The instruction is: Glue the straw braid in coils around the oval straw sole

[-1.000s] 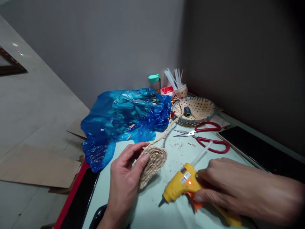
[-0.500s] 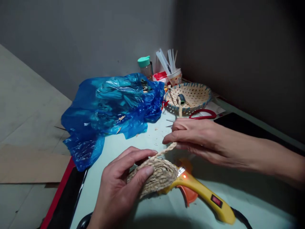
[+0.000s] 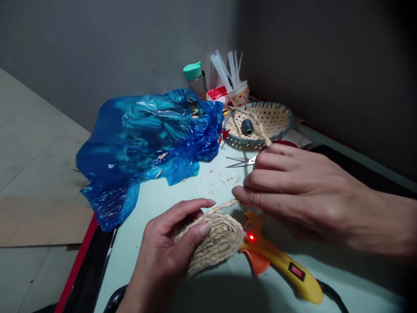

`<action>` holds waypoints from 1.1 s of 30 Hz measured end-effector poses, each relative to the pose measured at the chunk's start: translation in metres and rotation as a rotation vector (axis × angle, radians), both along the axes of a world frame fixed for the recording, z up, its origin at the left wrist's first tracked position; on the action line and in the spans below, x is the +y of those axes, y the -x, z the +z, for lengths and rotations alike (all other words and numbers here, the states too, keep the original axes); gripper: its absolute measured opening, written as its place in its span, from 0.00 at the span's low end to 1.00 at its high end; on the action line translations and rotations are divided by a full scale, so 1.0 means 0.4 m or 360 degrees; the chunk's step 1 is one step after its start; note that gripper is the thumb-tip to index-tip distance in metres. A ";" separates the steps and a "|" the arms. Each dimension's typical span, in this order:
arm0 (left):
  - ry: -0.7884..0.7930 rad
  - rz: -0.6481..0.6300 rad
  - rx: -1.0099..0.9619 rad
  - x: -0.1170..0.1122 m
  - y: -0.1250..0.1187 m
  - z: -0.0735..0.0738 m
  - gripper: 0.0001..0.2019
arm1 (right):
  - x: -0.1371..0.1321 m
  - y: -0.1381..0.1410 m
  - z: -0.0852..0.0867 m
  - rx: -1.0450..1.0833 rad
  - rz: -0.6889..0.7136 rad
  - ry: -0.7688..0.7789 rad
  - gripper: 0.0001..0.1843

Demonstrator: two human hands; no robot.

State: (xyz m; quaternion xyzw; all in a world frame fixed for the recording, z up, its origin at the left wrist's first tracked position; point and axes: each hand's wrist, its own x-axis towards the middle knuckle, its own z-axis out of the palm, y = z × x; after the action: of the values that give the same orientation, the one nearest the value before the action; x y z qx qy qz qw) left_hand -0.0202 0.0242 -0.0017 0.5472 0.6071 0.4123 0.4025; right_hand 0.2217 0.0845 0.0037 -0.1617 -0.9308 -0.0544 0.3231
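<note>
My left hand (image 3: 166, 248) grips a coiled disc of braided straw (image 3: 216, 241), thumb on its top edge and fingers round its side. My right hand (image 3: 289, 187) is closed on the loose braided straw cord (image 3: 224, 205) that runs from the disc, through my fingers, and on toward the woven basket (image 3: 276, 126). A yellow glue gun (image 3: 276, 261) with a red light lit lies on the table under my right hand, partly behind the disc.
A crumpled blue plastic bag (image 3: 146, 139) fills the table's left. The basket holds a dark spool (image 3: 246, 126). Red-handled scissors (image 3: 241, 161) lie beside it. A cup of glue sticks (image 3: 236, 84) and a green-capped jar (image 3: 194, 78) stand by the wall. A dark slab (image 3: 352, 161) lies at right.
My right hand let go of the glue gun, which now lies on the table, and took hold of the straw cord. The left hand kept the disc and lifted it slightly.
</note>
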 end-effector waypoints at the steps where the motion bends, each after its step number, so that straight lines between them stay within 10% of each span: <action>1: 0.0006 0.0024 -0.0025 0.001 -0.001 -0.001 0.08 | -0.002 0.001 -0.001 -0.0015 -0.0010 -0.0021 0.18; 33: -0.0151 -0.0023 0.0116 0.013 0.026 -0.015 0.08 | -0.021 0.035 -0.040 0.0070 -0.0125 -0.0048 0.19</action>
State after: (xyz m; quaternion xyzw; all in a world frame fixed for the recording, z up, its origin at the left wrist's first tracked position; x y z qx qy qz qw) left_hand -0.0305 0.0294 -0.0075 0.5847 0.5973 0.4174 0.3567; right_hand 0.2076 0.0762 -0.0124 -0.1946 -0.9155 -0.0774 0.3434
